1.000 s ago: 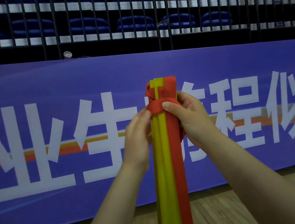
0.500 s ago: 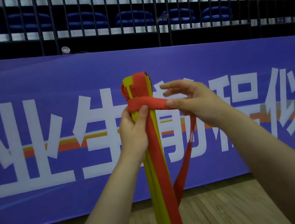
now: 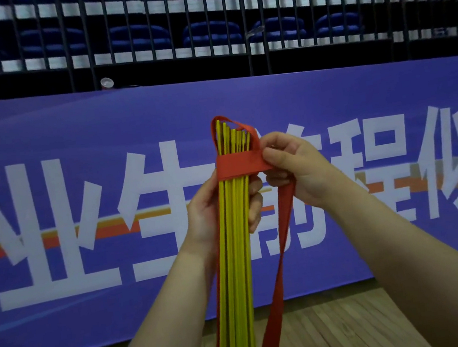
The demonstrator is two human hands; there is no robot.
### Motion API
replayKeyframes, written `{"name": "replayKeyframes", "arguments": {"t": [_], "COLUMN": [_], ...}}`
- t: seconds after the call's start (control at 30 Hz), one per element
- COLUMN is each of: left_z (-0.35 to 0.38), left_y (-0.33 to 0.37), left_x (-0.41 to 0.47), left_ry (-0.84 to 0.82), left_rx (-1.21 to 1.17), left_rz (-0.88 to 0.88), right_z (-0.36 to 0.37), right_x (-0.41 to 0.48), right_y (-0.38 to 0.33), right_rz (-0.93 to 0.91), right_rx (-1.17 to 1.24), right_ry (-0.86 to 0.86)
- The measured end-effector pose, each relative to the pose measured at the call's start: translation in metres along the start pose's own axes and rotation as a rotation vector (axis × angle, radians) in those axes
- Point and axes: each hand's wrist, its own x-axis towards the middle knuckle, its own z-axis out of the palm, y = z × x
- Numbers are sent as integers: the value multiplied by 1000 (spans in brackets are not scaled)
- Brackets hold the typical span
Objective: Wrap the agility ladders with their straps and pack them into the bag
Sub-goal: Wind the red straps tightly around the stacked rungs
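The bundle of yellow ladder rungs (image 3: 233, 230) stands upright, mid-scene, a red strap (image 3: 238, 165) banded across its far end. The left hand (image 3: 212, 212) has its grip closed around the rungs; the right hand (image 3: 295, 165) pinches the strap, its tail hanging toward the wooden floor (image 3: 340, 332).

Purple banner (image 3: 78, 162), wood floor (image 3: 340, 332), seemingly blue seats (image 3: 209, 33) behind railing (image 3: 245, 23)

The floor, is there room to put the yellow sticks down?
Yes. The wooden floor is bare right of the hanging red strap, up to the blue banner. Left of the sticks, the arms hide it.
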Motion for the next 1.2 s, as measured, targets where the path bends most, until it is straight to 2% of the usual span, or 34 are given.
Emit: {"name": "replayKeyframes", "arguments": {"t": [0.1,0.17,0.23,0.3,0.43,0.53,0.63,0.77,0.9,1.0,1.07,1.13,1.2], "left_z": [2,6,10,12,11,10,10,16,19,14,17,29,38], "left_y": [0,-1,-1,3,18,24,19,0,-11,-11,-11,-15,-29], "left_x": [2,4,6,7,9,5,-1,-7,6,17,19,13,6], "left_ry": [-109,-201,-266,-260,-131,53,310,499,740,888,922,887,804], "left_rx": [-76,-129,-174,-147,116,256,419,379,415,583,676,752,877], "left_rz": [-54,-100,-145,-201,-293,-348,-271,-165,-147,-101,48,167,158], "right_z": [1,2,2,3,8,12,20,20,15,13,14,16,19], "right_x": [1,1,-1,-2,0,2,0,-1,-4,-5,-5,-4,-1], "right_y": [1,1,-2,-8,-10,-11,-18,-25,-28,-30,-31,-29,-24], "right_rz": [-36,-24,27,39,-17,10,96,190,233,258,229,152,98], "right_rx": [-131,-225,-150,-81,-60,-133,-355,-604,-577,-512,-531,-590,-624], "right_ry": [23,-53,-161,-210,-105,-40,-91,-138,-37,73,173,287,410]}}
